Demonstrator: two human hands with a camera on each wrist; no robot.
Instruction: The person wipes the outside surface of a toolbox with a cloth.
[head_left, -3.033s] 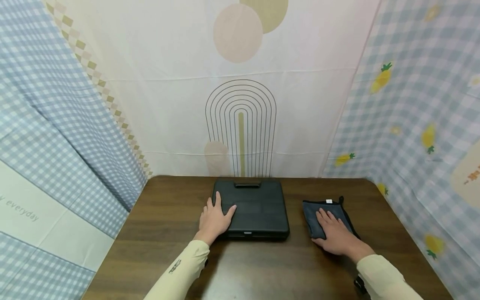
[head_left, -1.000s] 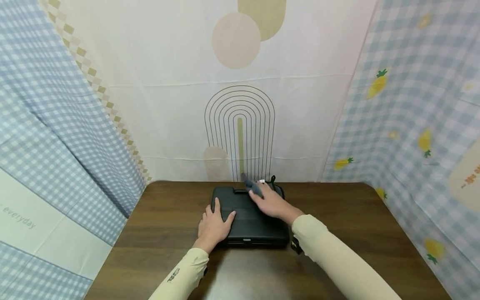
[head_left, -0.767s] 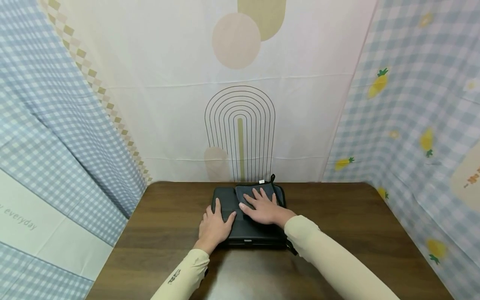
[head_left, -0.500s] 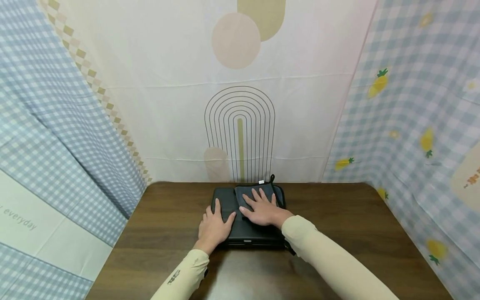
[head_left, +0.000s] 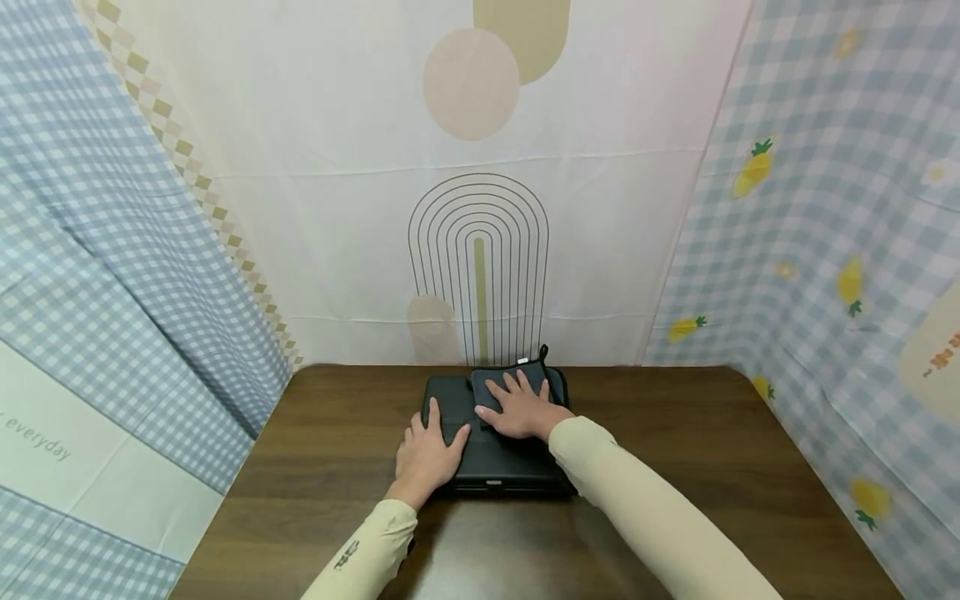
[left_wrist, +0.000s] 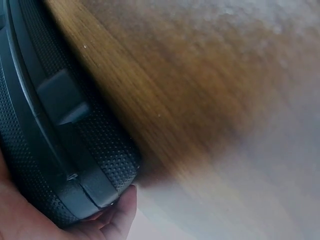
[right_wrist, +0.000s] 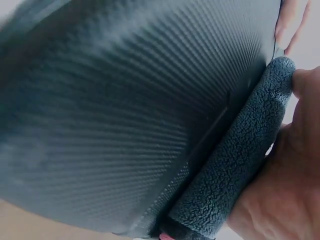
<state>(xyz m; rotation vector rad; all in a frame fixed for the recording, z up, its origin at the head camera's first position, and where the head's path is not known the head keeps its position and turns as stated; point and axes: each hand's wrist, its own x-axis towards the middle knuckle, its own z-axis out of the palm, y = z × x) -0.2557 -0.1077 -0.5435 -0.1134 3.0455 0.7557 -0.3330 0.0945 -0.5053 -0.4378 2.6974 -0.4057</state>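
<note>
A black hard case [head_left: 510, 458] with a handle cutout lies near the table's far edge. My left hand [head_left: 426, 454] holds its left edge, thumb and index finger on the lid and the other fingers down the side. In the left wrist view, fingers [left_wrist: 117, 220] touch the corner beside the case's latch [left_wrist: 62, 97]. My right hand [head_left: 517, 410] lies spread and flat on a dark blue-grey cloth [head_left: 487, 385], pressing it against the lid's far right part. A folded, fuzzy edge of the cloth [right_wrist: 235, 155] shows in the right wrist view.
The brown wooden table [head_left: 322, 467] extends around the case. A pale printed curtain [head_left: 345, 250] hangs behind its far edge, with blue checked curtains [head_left: 150, 250] along both sides.
My right hand has brought the cloth from the table at right onto the case's lid, turned it over and flattened it there. My left hand stays on the case.
</note>
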